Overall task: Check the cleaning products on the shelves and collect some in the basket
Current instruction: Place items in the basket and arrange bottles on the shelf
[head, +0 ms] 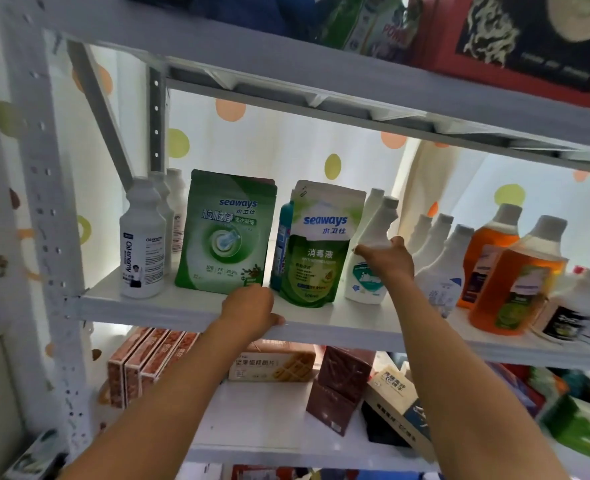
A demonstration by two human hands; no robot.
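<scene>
While the left hand is curled over the front edge of the shelf, thumb on its lip, a white bottle is gripped round its shoulder by the right hand, standing just beside the disinfectant pouch. Basket not seen.

Both arms reach up and forward — left hand curled, right hand gripping, fingers bent.
</scene>
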